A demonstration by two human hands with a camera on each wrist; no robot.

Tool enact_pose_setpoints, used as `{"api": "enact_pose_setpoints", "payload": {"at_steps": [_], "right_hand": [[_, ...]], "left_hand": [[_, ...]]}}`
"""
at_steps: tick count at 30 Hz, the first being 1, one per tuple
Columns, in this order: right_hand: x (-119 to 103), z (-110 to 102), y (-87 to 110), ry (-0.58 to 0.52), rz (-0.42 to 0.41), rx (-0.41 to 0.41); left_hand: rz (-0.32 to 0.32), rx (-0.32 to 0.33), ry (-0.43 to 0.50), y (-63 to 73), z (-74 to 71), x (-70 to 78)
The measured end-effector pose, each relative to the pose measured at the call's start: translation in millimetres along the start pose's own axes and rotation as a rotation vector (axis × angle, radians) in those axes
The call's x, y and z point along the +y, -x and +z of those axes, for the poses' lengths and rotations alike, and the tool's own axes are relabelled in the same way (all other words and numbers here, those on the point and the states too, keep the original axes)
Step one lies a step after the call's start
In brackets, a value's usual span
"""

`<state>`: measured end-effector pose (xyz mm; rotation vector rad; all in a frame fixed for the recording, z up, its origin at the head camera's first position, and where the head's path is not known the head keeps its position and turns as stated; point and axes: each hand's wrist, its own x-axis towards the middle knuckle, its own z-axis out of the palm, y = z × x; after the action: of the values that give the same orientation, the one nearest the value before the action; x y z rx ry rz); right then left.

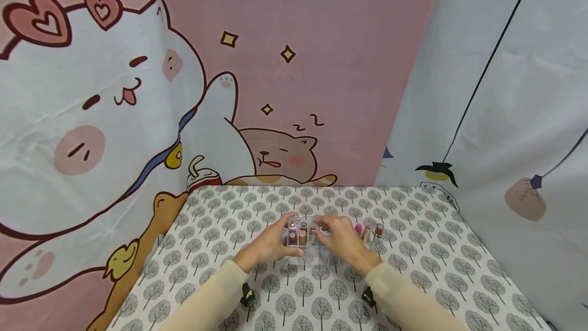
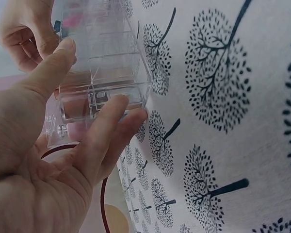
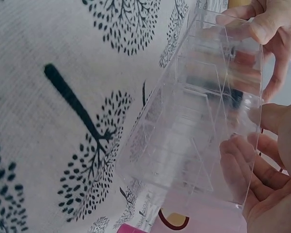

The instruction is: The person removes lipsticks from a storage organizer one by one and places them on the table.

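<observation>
A clear plastic organizer box (image 1: 309, 257) with divided compartments stands on the table. My left hand (image 1: 272, 239) grips its left end, thumb on the near side and fingers on the far side. Several lipsticks (image 1: 302, 237) stand in its left compartments. Over the middle compartments, my right hand (image 1: 342, 236) pinches a small reddish-brown lipstick (image 1: 313, 228), mostly hidden by the fingers. In the right wrist view, the fingers of the right hand (image 3: 271, 170) curl at the box's top, partly seen through its clear wall. The compartments on the box's right side look bare.
Right of the box are a bright pink lipstick (image 1: 358, 229), a pale tube (image 1: 366, 234) and a brown-topped tube (image 1: 378, 230). A tree-print cloth covers the table (image 1: 285, 303). Cartoon-printed curtains (image 1: 344, 65) hang behind and at the sides.
</observation>
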<state>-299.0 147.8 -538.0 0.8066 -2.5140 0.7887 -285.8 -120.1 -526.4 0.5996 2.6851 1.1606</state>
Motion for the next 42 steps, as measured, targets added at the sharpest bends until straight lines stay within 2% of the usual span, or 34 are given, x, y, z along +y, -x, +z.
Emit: {"api": "enact_pose_setpoints", "payload": {"at_steps": [6,16,26,36,42], "right_hand": [[-1.8,3.8,-2.1,0.040,0.013,0.022],[-3.4,5.6,-3.5,0.042,0.049,0.015],[-5.6,7.7,-2.9,0.011,0.031,0.041],[-6.9,9.5,-4.0,-0.016,0.061,0.032],[-6.0,9.7,-5.8,-0.062,0.062,0.031]], "left_hand": [[0.027,0.008,-0.010,-1.6,0.1,-3.0],[0.023,0.009,0.002,-1.5,1.2,-4.4],[0.016,0.011,-0.006,-0.5,2.3,-5.4],[0.028,0.017,-0.019,0.4,2.1,-3.9],[0.008,0.014,-0.016,0.4,1.5,-2.4]]}}
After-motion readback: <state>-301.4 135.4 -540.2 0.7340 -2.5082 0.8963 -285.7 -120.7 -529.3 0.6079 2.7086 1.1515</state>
